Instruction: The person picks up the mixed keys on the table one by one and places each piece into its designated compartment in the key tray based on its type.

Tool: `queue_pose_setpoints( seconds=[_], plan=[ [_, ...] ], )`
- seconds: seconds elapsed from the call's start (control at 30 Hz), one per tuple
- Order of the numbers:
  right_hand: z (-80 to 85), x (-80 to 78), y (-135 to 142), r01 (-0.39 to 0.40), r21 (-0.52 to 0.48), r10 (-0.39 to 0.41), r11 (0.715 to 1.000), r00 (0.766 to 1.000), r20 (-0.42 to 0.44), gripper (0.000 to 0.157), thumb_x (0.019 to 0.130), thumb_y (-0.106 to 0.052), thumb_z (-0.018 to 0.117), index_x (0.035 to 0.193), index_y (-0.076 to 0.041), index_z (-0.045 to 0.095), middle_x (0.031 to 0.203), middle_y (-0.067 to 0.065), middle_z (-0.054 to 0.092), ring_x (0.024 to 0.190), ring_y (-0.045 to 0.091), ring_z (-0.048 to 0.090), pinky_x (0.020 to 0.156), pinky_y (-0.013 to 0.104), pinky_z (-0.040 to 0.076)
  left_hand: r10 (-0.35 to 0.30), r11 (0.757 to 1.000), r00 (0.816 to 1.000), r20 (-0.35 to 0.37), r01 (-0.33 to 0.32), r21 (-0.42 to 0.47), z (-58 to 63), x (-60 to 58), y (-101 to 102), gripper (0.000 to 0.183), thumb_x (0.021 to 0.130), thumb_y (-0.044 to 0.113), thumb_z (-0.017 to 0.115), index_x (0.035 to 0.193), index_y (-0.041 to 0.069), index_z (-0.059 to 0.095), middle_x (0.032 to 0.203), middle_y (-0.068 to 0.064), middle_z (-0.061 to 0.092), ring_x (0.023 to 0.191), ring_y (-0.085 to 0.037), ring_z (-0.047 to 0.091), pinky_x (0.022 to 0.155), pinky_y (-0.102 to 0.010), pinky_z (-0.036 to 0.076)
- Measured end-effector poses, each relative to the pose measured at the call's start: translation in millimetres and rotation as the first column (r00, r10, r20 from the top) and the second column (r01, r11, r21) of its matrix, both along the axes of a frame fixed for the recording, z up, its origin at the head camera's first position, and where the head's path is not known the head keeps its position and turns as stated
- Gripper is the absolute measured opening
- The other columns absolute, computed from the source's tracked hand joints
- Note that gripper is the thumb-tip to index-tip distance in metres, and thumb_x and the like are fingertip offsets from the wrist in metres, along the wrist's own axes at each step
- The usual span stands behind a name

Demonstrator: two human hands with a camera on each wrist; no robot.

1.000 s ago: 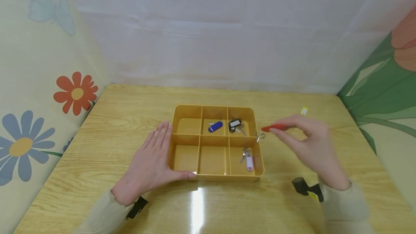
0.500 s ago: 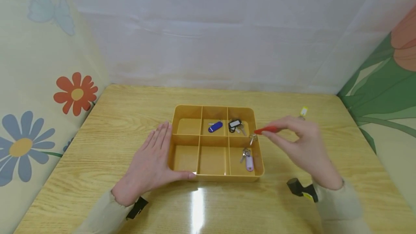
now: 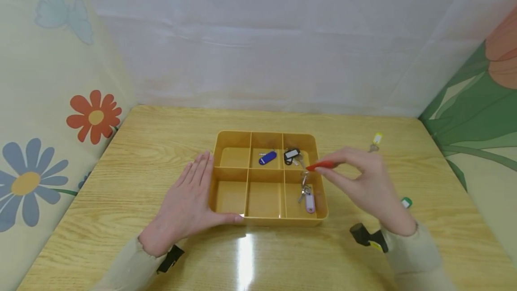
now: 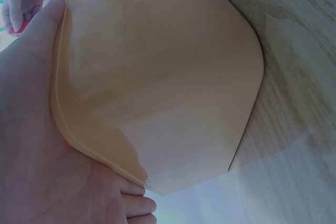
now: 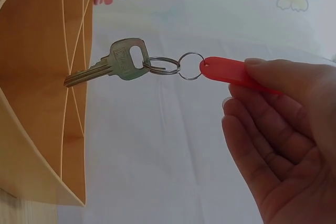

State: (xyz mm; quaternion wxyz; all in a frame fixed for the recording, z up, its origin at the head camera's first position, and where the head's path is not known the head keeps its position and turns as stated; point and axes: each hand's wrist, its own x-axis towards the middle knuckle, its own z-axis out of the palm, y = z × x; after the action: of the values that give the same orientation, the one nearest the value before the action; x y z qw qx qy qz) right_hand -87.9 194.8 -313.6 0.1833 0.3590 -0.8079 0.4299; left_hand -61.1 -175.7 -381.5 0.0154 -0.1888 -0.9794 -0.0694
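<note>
My right hand pinches a red key tag between thumb and fingers. From its rings dangles a silver key, over the right side of the yellow divided box. My left hand lies along the box's left side with straight fingers, the thumb at the front rim. In the front right compartment is a lilac key tag with keys. A black key tag with keys lies in the back right one, and a blue key tag in the back middle one.
On the wooden table, right of the box, lie a yellow key tag at the back and a green key tag partly behind the right wrist. Printed cloth walls stand around the table.
My right hand has moved left with the red key tag, bringing its key from the box's right rim to above the front right compartment. The green tag has come into view. The left hand stays put.
</note>
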Motion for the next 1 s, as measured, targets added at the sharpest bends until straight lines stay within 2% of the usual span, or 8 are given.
queue_pose_setpoints(
  seconds=[0.4, 0.6, 1.0],
  plan=[
    [-1.0, 1.7, -11, -0.039, 0.021, 0.038, 0.999, 0.998, 0.05, 0.027, 0.081, 0.005, 0.083, 0.102, -0.013, 0.078, 0.101, -0.006, 0.075, 0.09, 0.012, 0.071, 0.082, 0.024, 0.057, 0.003, 1.0, 1.0, 0.016, -0.003, -0.009, 0.4, 0.1, 0, 0.146, 0.067, 0.101, 0.041, 0.16, -0.006, 0.003, 0.166, -0.022, 0.0, 0.154, -0.035, 0.002, 0.124, -0.049, 0.01],
    [1.1, 0.2, -19, -0.099, 0.011, 0.099, 0.995, 0.994, 0.037, 0.025, 0.082, 0.004, 0.082, 0.102, -0.01, 0.078, 0.1, -0.003, 0.076, 0.087, 0.015, 0.071, 0.08, 0.024, 0.058, 0.0, 1.0, 1.0, 0.008, 0.001, -0.009, 0.2, -0.2, 0, 0.146, 0.068, 0.101, 0.041, 0.16, -0.006, 0.003, 0.166, -0.022, -0.001, 0.153, -0.037, 0.004, 0.123, -0.048, 0.009],
    [-3.9, -0.9, -33, -0.149, 0.006, 0.149, 0.989, 0.988, 0.047, 0.027, 0.079, 0.005, 0.084, 0.101, -0.01, 0.078, 0.099, -0.004, 0.075, 0.088, 0.012, 0.07, 0.079, 0.026, 0.059, -0.003, 1.0, 1.0, -0.003, 0.003, -0.008, 0.0, -0.6, 0, 0.146, 0.068, 0.101, 0.041, 0.16, -0.006, 0.003, 0.166, -0.022, -0.002, 0.153, -0.037, 0.004, 0.123, -0.048, 0.01]
  ],
)
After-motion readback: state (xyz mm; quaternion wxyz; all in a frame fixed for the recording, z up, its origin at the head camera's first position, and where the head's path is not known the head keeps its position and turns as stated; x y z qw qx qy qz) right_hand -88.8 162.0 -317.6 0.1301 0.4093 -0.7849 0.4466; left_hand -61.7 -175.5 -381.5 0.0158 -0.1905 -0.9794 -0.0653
